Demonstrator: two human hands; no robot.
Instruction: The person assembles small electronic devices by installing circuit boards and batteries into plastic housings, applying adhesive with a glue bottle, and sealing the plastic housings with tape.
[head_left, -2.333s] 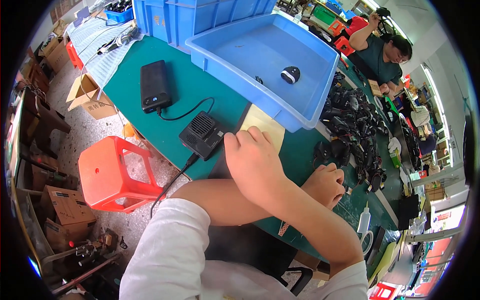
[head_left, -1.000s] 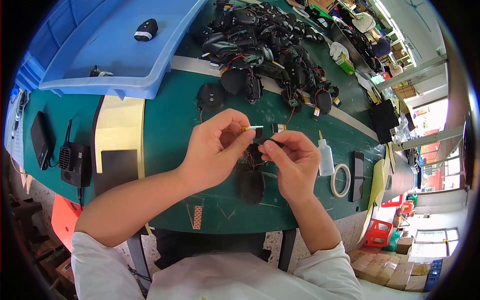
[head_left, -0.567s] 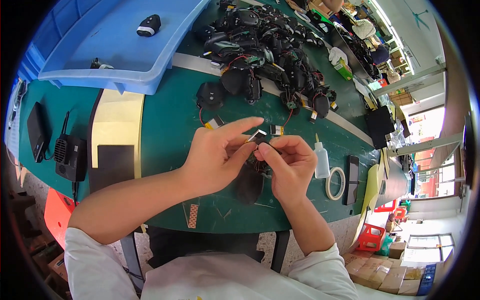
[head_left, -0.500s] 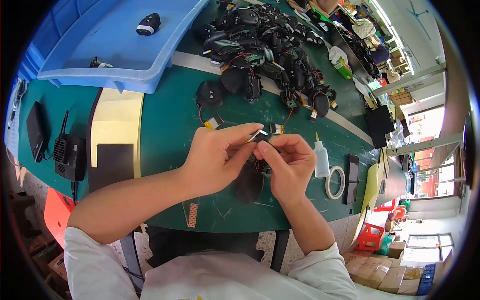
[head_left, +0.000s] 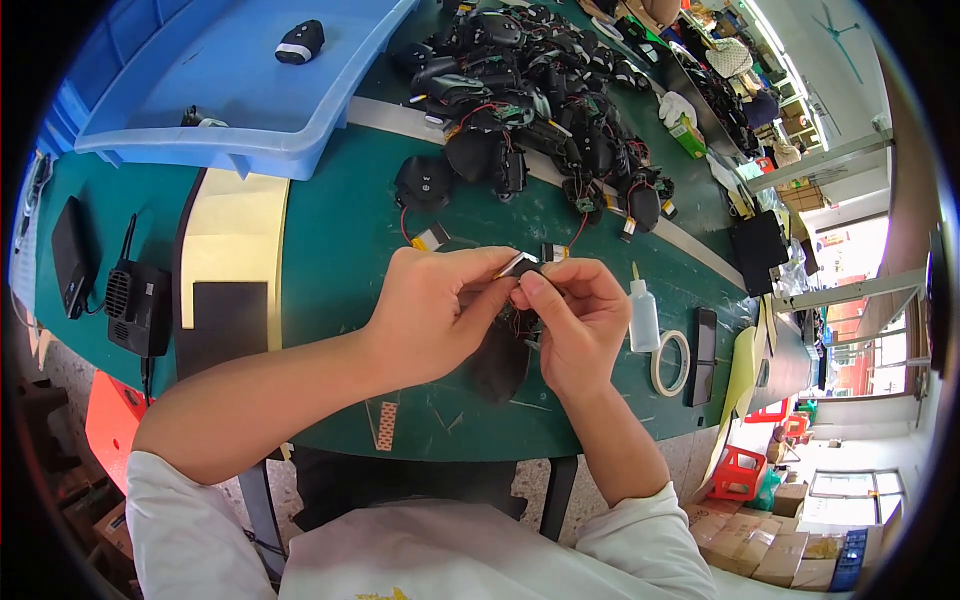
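Observation:
My left hand pinches a small flat silver battery between thumb and fingers, above the green table. A small black piece lies against the battery, with the fingertips of my right hand closed on it. Below both hands rests a rounded black plastic shell, partly hidden, with thin wires near its upper end. Just beyond my hands, another silver battery with a yellow end hangs on a red wire. A black round-topped part with a wired battery sits further off.
A blue bin stands far left, with a few black parts inside. Many black wired housings are heaped at the back. Yellow sheets and a black radio-like device lie left; a squeeze bottle, tape roll and phone lie right.
The black piece has come up against the battery, and my right fingertips have moved slightly up and left with it. My left hand keeps its pinch.

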